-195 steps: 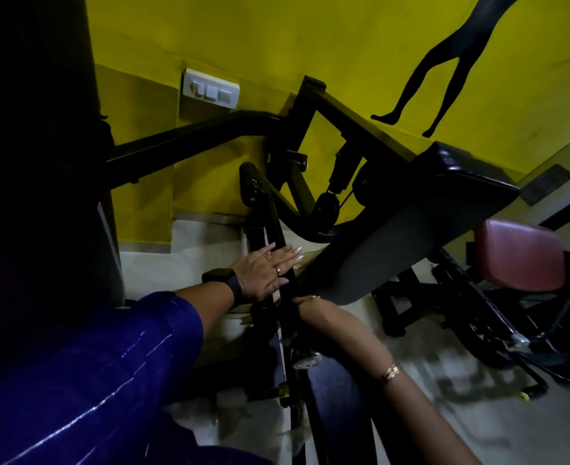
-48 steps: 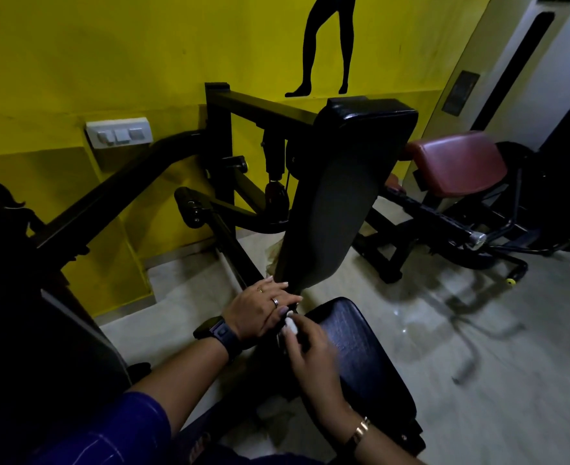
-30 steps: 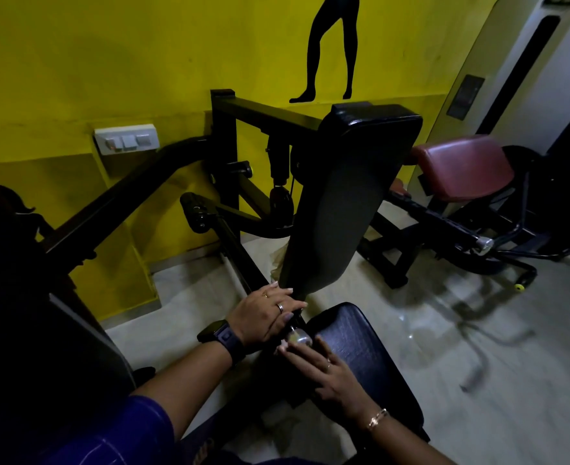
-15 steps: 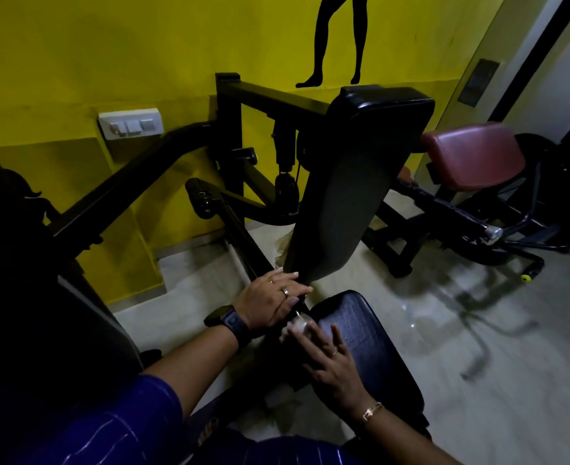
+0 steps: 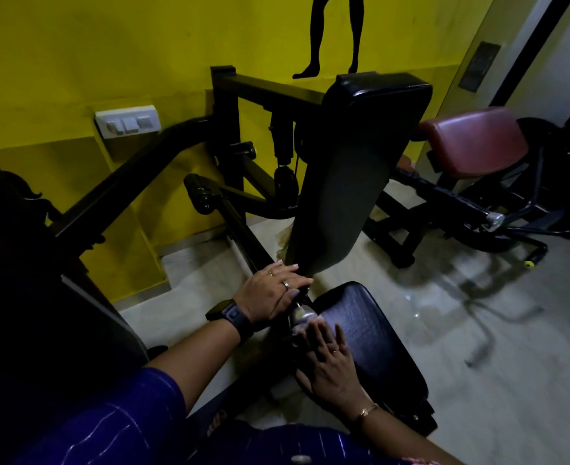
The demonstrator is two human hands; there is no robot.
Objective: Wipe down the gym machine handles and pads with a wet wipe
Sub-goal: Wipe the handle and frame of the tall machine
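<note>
A black gym machine stands before me, its tall back pad [image 5: 350,182] upright and its dark seat pad [image 5: 370,333] below. My left hand [image 5: 273,293], with a watch and rings, rests flat with straight fingers on the frame just under the back pad. My right hand [image 5: 327,360] lies flat on the seat pad's near left edge, fingers straight. A small pale bit, perhaps the wet wipe [image 5: 310,325], shows at its fingertips beside a silver knob [image 5: 300,313]. A black handle grip [image 5: 198,193] juts out at the left of the frame.
A yellow wall with a white switch plate [image 5: 127,121] is behind the machine. A second machine with a red pad [image 5: 474,142] stands at the right. Pale tiled floor [image 5: 478,330] lies open to the right. A dark upright mass fills the left edge.
My right hand has slid back from the silver knob onto the seat pad's edge and flattened. My left hand has stayed on the frame. The view has shifted slightly.
</note>
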